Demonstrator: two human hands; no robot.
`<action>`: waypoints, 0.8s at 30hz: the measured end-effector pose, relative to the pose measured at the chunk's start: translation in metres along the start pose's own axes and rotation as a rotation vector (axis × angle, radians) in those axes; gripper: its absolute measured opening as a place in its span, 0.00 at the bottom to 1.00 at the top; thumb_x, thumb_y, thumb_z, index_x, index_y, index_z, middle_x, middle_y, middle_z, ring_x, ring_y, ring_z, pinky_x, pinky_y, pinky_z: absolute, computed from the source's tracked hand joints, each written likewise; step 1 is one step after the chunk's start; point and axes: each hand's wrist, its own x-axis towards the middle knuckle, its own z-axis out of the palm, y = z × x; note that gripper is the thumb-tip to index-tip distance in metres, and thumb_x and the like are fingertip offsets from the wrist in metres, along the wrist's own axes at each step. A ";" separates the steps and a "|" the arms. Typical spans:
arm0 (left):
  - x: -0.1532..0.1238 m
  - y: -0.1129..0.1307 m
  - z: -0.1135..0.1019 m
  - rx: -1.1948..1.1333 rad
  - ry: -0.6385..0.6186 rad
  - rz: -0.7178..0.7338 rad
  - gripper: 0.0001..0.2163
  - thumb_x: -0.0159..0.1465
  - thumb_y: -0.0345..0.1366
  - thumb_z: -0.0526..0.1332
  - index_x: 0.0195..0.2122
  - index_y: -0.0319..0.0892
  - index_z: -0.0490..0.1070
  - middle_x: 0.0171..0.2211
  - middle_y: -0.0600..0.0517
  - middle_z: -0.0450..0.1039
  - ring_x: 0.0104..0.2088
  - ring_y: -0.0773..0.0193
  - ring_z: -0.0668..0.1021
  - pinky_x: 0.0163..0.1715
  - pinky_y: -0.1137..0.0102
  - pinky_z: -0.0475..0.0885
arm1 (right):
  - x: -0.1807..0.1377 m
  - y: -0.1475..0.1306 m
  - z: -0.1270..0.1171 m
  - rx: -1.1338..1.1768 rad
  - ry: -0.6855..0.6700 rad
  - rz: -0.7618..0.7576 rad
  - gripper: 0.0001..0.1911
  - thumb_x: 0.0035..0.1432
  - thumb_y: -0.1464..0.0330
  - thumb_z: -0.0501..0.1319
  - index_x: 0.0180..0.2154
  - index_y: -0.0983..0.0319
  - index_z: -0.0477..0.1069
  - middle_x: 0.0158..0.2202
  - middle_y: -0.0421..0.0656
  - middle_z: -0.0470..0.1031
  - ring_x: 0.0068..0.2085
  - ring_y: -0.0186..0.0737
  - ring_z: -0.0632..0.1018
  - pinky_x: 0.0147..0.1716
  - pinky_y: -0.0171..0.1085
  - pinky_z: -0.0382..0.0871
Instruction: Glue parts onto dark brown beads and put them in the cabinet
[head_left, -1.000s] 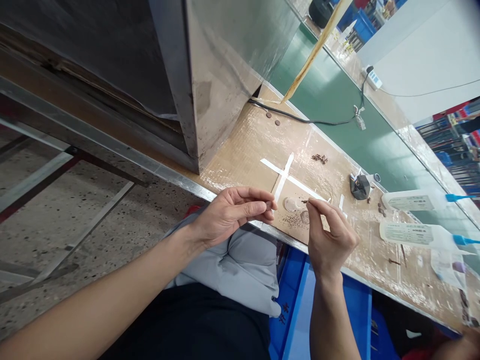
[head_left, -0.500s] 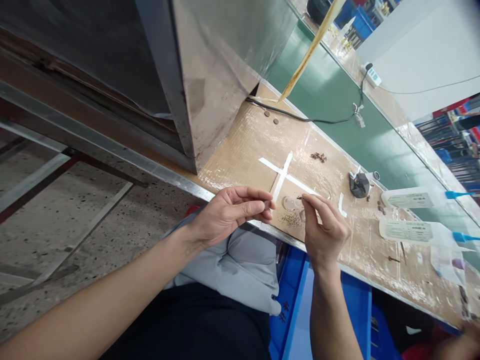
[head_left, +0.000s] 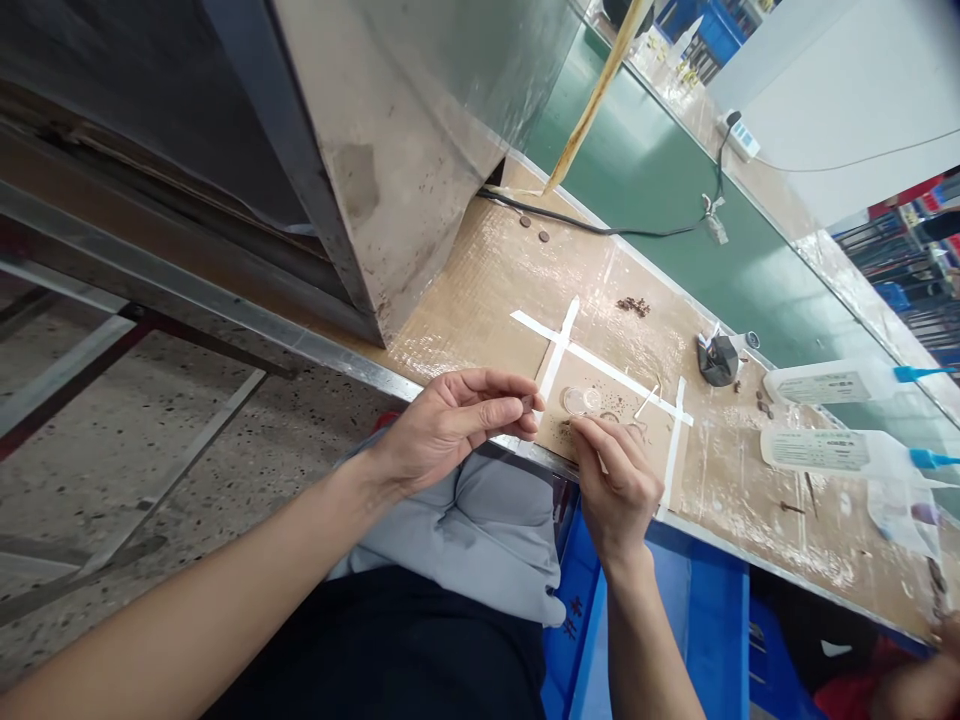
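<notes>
My left hand (head_left: pixel 457 420) hovers at the near edge of the cardboard-covered bench (head_left: pixel 480 300), thumb and fingers pinched on a tiny disc-like part (head_left: pixel 529 404). My right hand (head_left: pixel 615 480) is just right of it, fingertips pinched together and pointing at my left fingertips; whatever it holds is too small to make out. Behind the hands lies a small clear round disc (head_left: pixel 579 400) inside a square marked with white tape (head_left: pixel 600 365), with tiny dark specks scattered around it.
A large metal housing (head_left: pixel 390 150) stands at the bench's left. A black cable (head_left: pixel 600 228), a pile of small brown parts (head_left: pixel 634 305), a black crumpled object (head_left: pixel 718 358) and plastic packets with blue tips (head_left: pixel 840 385) lie further right. A green conveyor belt (head_left: pixel 675 200) runs behind. Blue bins (head_left: pixel 675 620) sit below.
My right hand has drawn back toward me and left, closer to my left fingertips. The view has shifted slightly; my left hand keeps its pinch.
</notes>
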 end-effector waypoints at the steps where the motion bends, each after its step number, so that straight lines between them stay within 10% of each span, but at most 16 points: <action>1: 0.000 0.000 0.000 0.003 0.004 -0.004 0.10 0.68 0.35 0.83 0.49 0.40 0.92 0.44 0.44 0.90 0.40 0.62 0.90 0.49 0.70 0.87 | 0.000 0.001 0.001 -0.005 -0.004 -0.001 0.14 0.79 0.78 0.67 0.56 0.56 0.86 0.49 0.45 0.89 0.48 0.47 0.88 0.52 0.46 0.82; 8: 0.000 0.001 -0.001 0.005 -0.020 -0.009 0.09 0.71 0.35 0.81 0.50 0.40 0.92 0.46 0.43 0.91 0.43 0.61 0.91 0.51 0.71 0.88 | -0.002 -0.001 -0.001 -0.003 0.011 0.003 0.15 0.79 0.79 0.67 0.56 0.56 0.87 0.49 0.45 0.90 0.48 0.46 0.88 0.50 0.46 0.83; 17: -0.001 0.007 0.004 -0.094 0.006 -0.038 0.11 0.68 0.34 0.83 0.51 0.40 0.92 0.46 0.45 0.90 0.39 0.64 0.89 0.47 0.71 0.89 | 0.012 -0.031 -0.029 0.090 0.446 0.116 0.18 0.68 0.79 0.79 0.53 0.52 0.91 0.45 0.42 0.92 0.43 0.49 0.91 0.45 0.48 0.88; 24: 0.004 0.007 0.005 -0.103 0.005 -0.081 0.10 0.67 0.32 0.84 0.48 0.40 0.92 0.50 0.43 0.91 0.42 0.63 0.91 0.49 0.72 0.89 | 0.027 -0.053 -0.032 0.189 0.406 0.235 0.10 0.72 0.73 0.78 0.51 0.54 0.91 0.46 0.43 0.92 0.44 0.49 0.92 0.47 0.47 0.89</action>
